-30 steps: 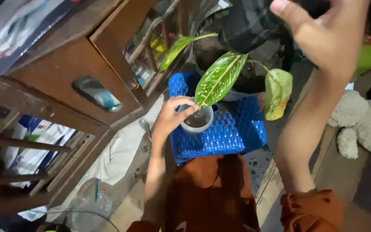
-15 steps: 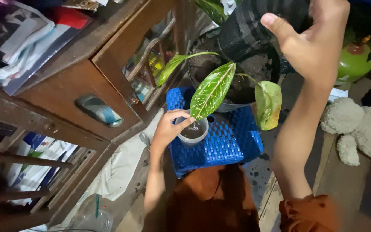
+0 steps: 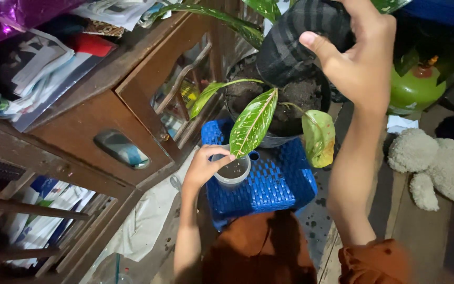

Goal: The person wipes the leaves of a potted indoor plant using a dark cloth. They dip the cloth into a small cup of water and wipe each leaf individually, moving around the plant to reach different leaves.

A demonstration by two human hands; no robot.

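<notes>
The left hand (image 3: 202, 167) is closed around the rim of a small clear plastic cup (image 3: 232, 171) that stands on a blue woven plastic stool (image 3: 269, 184), just beside a large black pot of dark soil (image 3: 285, 105) holding a plant with green-and-yellow leaves (image 3: 253, 123). The right hand (image 3: 361, 60) is clamped on a dark striped plastic pot (image 3: 300, 37), raised and tilted above the soil (its mouth is hidden, so whatever it holds cannot be made out). Tilted so steeply over the stool's edge, it could spill onto the leaves or the floor, and the cup could tip if nudged.
</notes>
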